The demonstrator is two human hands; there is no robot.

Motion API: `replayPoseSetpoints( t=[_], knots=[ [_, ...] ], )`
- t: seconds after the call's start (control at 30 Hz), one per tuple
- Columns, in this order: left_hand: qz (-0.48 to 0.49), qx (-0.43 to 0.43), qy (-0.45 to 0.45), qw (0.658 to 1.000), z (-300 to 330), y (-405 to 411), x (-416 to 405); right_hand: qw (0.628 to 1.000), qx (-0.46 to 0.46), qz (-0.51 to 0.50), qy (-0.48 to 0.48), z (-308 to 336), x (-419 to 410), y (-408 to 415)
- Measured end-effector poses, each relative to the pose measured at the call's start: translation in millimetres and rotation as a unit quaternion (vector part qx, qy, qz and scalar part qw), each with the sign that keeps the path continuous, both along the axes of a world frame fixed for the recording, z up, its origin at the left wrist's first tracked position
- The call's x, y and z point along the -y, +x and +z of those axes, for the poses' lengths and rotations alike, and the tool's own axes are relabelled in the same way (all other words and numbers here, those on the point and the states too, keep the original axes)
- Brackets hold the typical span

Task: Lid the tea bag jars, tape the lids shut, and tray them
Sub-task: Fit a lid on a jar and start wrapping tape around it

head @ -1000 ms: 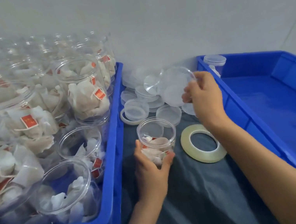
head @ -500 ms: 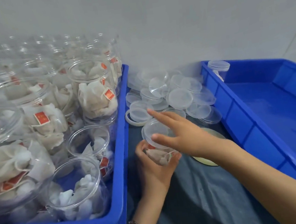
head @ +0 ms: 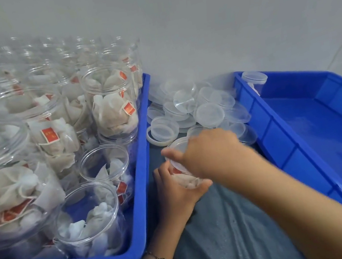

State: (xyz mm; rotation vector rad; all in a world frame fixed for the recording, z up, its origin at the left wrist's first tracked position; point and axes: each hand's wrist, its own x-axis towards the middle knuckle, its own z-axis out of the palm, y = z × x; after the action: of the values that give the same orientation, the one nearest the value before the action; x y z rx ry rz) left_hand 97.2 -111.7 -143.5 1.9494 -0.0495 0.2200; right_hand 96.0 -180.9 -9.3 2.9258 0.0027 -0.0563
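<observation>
A small clear jar of tea bags (head: 185, 177) stands on the dark cloth between two blue trays. My left hand (head: 175, 192) grips its side from below. My right hand (head: 210, 153) lies over the jar's top, fingers curled round a clear lid (head: 176, 148) that sits on the mouth. The hand hides most of the lid and the tape roll behind it. The left blue tray (head: 142, 178) holds several open jars of tea bags (head: 110, 107). One lidded jar (head: 255, 82) stands in the far corner of the right blue tray (head: 280, 147).
A heap of loose clear lids (head: 198, 109) lies on the cloth behind my hands, with a whitish ring (head: 156, 139) at its left edge. A pale wall rises behind. The right tray's blue floor shows bare apart from the one jar.
My right hand carried a lid from the heap down onto the jar and now curls over it. The tape roll seen earlier is now covered by my right arm.
</observation>
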Motion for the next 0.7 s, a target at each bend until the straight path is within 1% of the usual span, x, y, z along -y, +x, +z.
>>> replayPoseSetpoints(
  t=[0.07, 0.13, 0.17, 0.2, 0.23, 0.27, 0.33, 0.37, 0.4, 0.43, 0.47, 0.53, 0.57, 0.6, 0.63, 0.7],
  knots=[
    [0.006, 0.0, -0.003, 1.0, 1.3, -1.3, 0.0, 0.993, -0.09, 0.012, 0.073, 26.9, 19.7, 5.9],
    [-0.001, 0.01, -0.026, 1.0, 0.6, -1.5, -0.3, 0.972, -0.185, 0.067, 0.127, 42.0, 31.3, 6.6],
    [-0.016, 0.012, -0.044, 0.999, 0.3, -1.9, 0.0, 0.957, -0.218, 0.093, 0.164, 42.7, 33.5, 7.1],
    [-0.031, 0.012, -0.062, 0.998, 0.3, -2.9, 0.0, 0.949, -0.236, 0.106, 0.181, 38.9, 34.1, 6.9],
    [-0.041, 0.01, -0.078, 0.996, 0.9, -3.1, 0.1, 0.952, -0.221, 0.11, 0.179, 32.6, 32.0, 5.3],
    [-0.045, 0.009, -0.089, 0.995, 1.0, -3.1, 0.5, 0.967, -0.165, 0.103, 0.163, 24.1, 29.9, 5.1],
    [-0.05, 0.006, -0.096, 0.994, 0.4, -1.0, 0.8, 0.995, 0.006, 0.055, 0.082, 10.4, 23.4, 5.0],
    [-0.059, 0.005, -0.097, 0.994, 0.2, -0.4, 0.9, 0.997, 0.062, 0.024, 0.039, 7.0, 19.7, 4.3],
    [-0.068, 0.005, -0.101, 0.993, -0.6, 0.3, 1.1, 0.996, 0.089, 0.0, 0.013, 4.3, 20.3, 5.2],
    [-0.075, 0.005, -0.108, 0.991, -2.5, 0.7, 1.8, 0.995, 0.094, -0.001, 0.015, 1.0, 23.9, 7.8],
    [-0.075, 0.005, -0.117, 0.99, -4.6, 1.5, 1.8, 0.998, 0.054, 0.009, 0.039, -2.1, 28.7, 10.3],
    [-0.053, -0.001, -0.119, 0.991, -6.3, 2.5, 2.4, 0.989, -0.064, 0.085, 0.101, -4.6, 34.7, 12.2],
    [-0.045, -0.004, -0.107, 0.993, -6.6, 3.0, 3.4, 0.979, -0.081, 0.133, 0.129, -9.1, 34.7, 12.2],
    [-0.04, -0.001, -0.086, 0.995, -7.4, 3.4, 4.9, 0.972, -0.059, 0.174, 0.148, -16.4, 34.1, 12.1],
    [-0.03, 0.004, -0.059, 0.998, -8.6, 3.9, 6.4, 0.967, -0.011, 0.202, 0.157, -25.2, 33.1, 11.4],
    [0.0, 0.019, 0.002, 1.0, -11.1, 7.0, 7.9, 0.961, 0.102, 0.2, 0.16, -42.5, 26.9, 8.6]
  ],
)
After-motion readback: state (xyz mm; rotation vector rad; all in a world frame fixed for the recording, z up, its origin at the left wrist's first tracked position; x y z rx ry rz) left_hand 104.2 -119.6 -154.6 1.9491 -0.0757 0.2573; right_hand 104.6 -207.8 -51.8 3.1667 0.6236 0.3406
